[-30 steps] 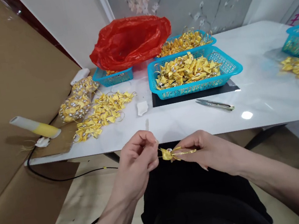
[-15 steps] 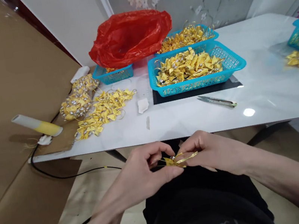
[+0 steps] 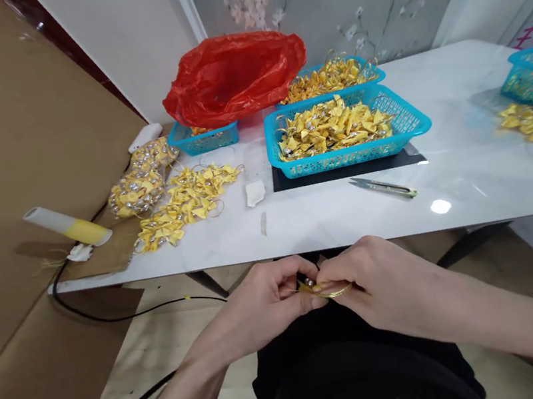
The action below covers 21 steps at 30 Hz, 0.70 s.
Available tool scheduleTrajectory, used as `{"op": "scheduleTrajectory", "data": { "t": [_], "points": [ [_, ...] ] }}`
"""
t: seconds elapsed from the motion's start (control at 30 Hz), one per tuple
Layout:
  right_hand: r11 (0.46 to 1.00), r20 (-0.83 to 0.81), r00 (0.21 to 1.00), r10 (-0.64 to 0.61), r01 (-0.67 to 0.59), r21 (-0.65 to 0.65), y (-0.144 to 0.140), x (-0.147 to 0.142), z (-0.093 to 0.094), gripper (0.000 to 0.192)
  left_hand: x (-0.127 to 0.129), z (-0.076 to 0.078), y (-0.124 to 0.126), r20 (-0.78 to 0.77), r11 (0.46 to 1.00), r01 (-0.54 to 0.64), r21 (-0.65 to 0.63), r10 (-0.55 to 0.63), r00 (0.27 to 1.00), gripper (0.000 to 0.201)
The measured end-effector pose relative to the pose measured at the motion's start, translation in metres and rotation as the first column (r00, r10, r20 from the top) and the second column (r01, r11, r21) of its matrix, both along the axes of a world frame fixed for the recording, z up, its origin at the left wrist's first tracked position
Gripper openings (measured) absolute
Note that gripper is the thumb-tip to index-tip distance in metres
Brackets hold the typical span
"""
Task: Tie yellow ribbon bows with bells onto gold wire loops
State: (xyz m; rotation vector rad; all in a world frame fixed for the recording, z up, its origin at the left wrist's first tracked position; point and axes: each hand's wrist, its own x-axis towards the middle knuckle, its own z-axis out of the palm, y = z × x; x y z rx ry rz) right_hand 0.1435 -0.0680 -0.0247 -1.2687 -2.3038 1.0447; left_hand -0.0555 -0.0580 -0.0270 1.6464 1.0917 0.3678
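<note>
Between my two hands, just in front of the table's near edge, is a small yellow ribbon ornament [image 3: 305,287] with a silvery bead and a thin gold cord. My left hand [image 3: 268,307] pinches its ribbon side between thumb and forefinger. Fingers of my right hand [image 3: 375,280] are closed at the other side, on the gold cord [image 3: 338,292], which bends in a loop toward the right palm. Part of the ornament is hidden behind the fingertips. On the table beyond lies a pile of similar yellow ornaments [image 3: 190,198].
A blue basket [image 3: 341,159] full of yellow ornaments stands on a black board, another basket [image 3: 381,75] behind it. Thread snips [image 3: 383,188] lie in front. A red plastic bag [image 3: 236,106] sits over a small blue basket [image 3: 209,142]. At left are a bagged bundle [image 3: 137,186] and a tube [image 3: 68,225].
My hands have drawn closer together around the ornament, and the right hand has turned over it. The gold cord now curves in a loop instead of pointing straight right. The view has shifted slightly.
</note>
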Motion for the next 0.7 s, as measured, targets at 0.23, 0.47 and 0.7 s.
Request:
{"op": "scheduleTrajectory", "data": {
  "t": [0.23, 0.47, 0.7],
  "points": [
    [0.998, 0.053, 0.998, 0.019, -0.023, 0.066, 0.002, 0.001, -0.002, 0.029, 0.002, -0.004, -0.001, 0.040, 0.994, -0.048, 0.096, 0.044, 0.998, 0.013],
    [0.999, 0.043, 0.999, -0.032, 0.031, 0.018, -0.003, 0.018, -0.007, 0.003, -0.002, -0.008, -0.002, 0.100, 0.985, -0.098, 0.144, 0.085, 0.991, 0.016],
    [0.985, 0.119, 0.991, 0.063, -0.081, 0.151, -0.003, 0.036, -0.001, 0.027, -0.011, -0.007, -0.001, 0.062, 0.970, -0.151, 0.190, 0.142, 0.988, 0.017]
  ]
}}
